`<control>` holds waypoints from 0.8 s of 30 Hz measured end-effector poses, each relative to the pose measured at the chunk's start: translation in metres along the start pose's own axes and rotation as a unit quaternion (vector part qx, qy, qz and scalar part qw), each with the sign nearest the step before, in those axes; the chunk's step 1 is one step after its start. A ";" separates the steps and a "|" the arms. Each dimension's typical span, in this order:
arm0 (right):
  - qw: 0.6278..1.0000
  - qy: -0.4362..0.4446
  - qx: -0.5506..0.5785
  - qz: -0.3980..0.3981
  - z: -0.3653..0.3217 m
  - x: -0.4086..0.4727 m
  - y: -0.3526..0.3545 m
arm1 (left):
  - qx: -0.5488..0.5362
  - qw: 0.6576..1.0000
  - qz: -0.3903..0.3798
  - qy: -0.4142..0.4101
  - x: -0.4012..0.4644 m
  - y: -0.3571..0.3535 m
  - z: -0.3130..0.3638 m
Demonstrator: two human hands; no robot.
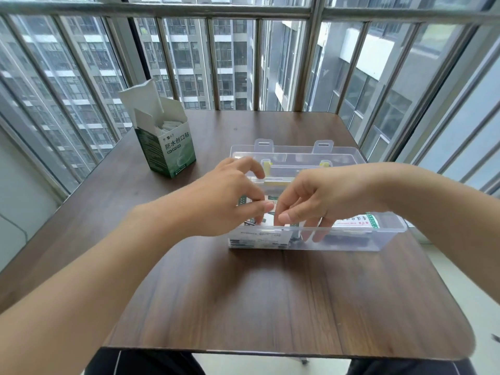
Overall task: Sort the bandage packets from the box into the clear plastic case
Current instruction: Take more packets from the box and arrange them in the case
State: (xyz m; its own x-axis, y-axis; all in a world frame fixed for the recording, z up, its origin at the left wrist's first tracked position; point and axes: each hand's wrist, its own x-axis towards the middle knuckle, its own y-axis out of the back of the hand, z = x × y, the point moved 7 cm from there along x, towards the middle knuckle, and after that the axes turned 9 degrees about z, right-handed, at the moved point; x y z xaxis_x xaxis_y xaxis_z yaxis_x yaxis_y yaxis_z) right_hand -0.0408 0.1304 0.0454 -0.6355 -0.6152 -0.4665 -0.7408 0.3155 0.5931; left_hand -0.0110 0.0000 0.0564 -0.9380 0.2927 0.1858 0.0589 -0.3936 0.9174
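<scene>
Setting: a dark wood table point(270, 293) against a barred window, tower blocks outside.

Case: the clear plastic case point(351, 243) sits mid-table, long axis running left to right, its lid point(295, 155) folded back on the far side.

Box: the green-and-white box point(173, 147) stands upright at the far left of the table, flaps open, with white packets point(169, 124) showing inside (so more remain to sort, I judge).

Sorted so far: bandage packets point(259, 236) lie stacked flat in the left end of the case; one more packet point(354, 221) lies toward the right end, leaning on the near wall as far as I can tell.

Left hand: my left hand point(230, 190) is over the left part of the case, fingers curled, tips down among the packets. Whether they actually pinch one I cannot tell; the fingers cover the contact.

Right hand: my right hand point(311, 198) reaches into the middle of the case, fingers bent, some seen through the near wall. Thumb and forefinger nearly meet the left thumb; what they hold, if anything, is hidden.

Key relation: the box lies up and to the left of both hands, well apart from the case. The left hand is the nearer one.

Next move (judgement): finish seating the stack, then send the left hand far-left to the box opening.
</scene>
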 end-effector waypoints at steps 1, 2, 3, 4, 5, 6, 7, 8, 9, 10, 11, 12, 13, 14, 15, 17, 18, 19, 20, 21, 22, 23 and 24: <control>1.000 0.000 0.007 -0.001 0.001 0.000 -0.001 | -0.013 1.000 -0.001 0.004 -0.003 -0.002 -0.001; 1.000 0.002 0.006 -0.001 0.001 0.000 -0.001 | -0.020 1.000 0.003 0.005 -0.005 -0.003 -0.002; 1.000 0.006 -0.003 -0.001 0.001 0.001 -0.001 | -0.021 1.000 0.009 0.004 -0.007 -0.004 -0.003; 1.000 0.008 -0.019 0.001 0.002 0.002 -0.001 | -0.016 1.000 0.013 0.000 -0.008 -0.005 -0.003; 0.999 0.010 -0.038 0.001 0.001 0.003 -0.001 | -0.011 1.000 0.017 -0.002 -0.008 -0.005 -0.003; 0.999 0.010 -0.052 -0.003 -0.001 0.003 -0.001 | -0.006 1.000 0.022 -0.004 -0.009 -0.005 -0.004; 0.998 0.008 -0.059 -0.010 -0.002 0.004 -0.002 | -0.001 1.000 0.025 -0.007 -0.009 -0.006 -0.004; 0.998 0.004 -0.061 -0.017 -0.003 0.004 -0.002 | 0.003 1.000 0.027 -0.010 -0.008 -0.006 -0.004; 0.998 -0.001 -0.063 -0.023 -0.004 0.004 -0.002 | 0.007 0.999 0.029 -0.011 -0.008 -0.007 -0.003; 0.997 -0.008 -0.066 -0.027 -0.006 0.004 -0.002 | 0.011 0.999 0.030 -0.011 -0.008 -0.007 -0.004; 0.997 -0.011 -0.067 -0.033 -0.007 0.004 -0.003 | 0.015 0.999 0.030 -0.010 -0.008 -0.006 -0.004; 0.997 -0.010 -0.067 -0.040 -0.008 0.004 -0.003 | 0.017 0.999 0.031 -0.008 -0.008 -0.006 -0.004; 0.997 -0.007 -0.064 -0.044 -0.008 0.005 -0.004 | 0.018 0.999 0.030 -0.006 -0.008 -0.006 -0.005; 0.997 -0.006 -0.063 -0.045 -0.008 0.005 -0.004 | 0.018 0.999 0.029 -0.005 -0.008 -0.007 -0.005; 0.997 -0.005 -0.065 -0.045 -0.007 0.005 -0.003 | 0.019 0.999 0.029 -0.004 -0.008 -0.007 -0.004; 0.997 0.002 -0.055 -0.046 -0.006 0.004 -0.003 | 0.020 0.999 0.029 -0.001 -0.008 -0.007 -0.004; 0.998 0.007 -0.043 -0.050 -0.006 0.003 -0.003 | 0.020 0.999 0.026 0.001 -0.008 -0.008 -0.004; 0.998 0.012 -0.027 -0.055 -0.006 0.002 -0.003 | 0.020 1.000 0.022 0.004 -0.008 -0.008 -0.004; 0.998 0.012 -0.014 -0.060 -0.007 0.000 -0.004 | 0.019 1.000 0.017 0.007 -0.009 -0.009 -0.005; 0.998 0.012 -0.010 -0.065 -0.007 -0.003 -0.004 | 0.016 1.000 0.012 0.010 -0.009 -0.009 -0.005; 0.998 0.014 -0.012 -0.066 -0.007 -0.007 -0.004 | 0.013 1.000 0.009 0.010 -0.009 -0.010 -0.005; 0.998 0.017 -0.016 -0.059 -0.008 -0.009 -0.004 | 0.012 1.000 0.007 0.012 -0.010 -0.010 -0.005; 0.999 0.019 -0.019 -0.042 -0.009 -0.012 -0.002 | 0.012 1.000 0.006 0.013 -0.010 -0.010 -0.006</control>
State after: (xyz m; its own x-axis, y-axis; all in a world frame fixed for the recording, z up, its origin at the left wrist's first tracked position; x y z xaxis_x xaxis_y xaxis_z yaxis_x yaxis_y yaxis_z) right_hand -0.0298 0.1309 0.0558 -0.5626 -0.6657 -0.4903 -0.7815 0.2348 0.5780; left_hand -0.0044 -0.0039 0.0437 -0.9459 0.2642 0.1881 0.0784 -0.3765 0.9231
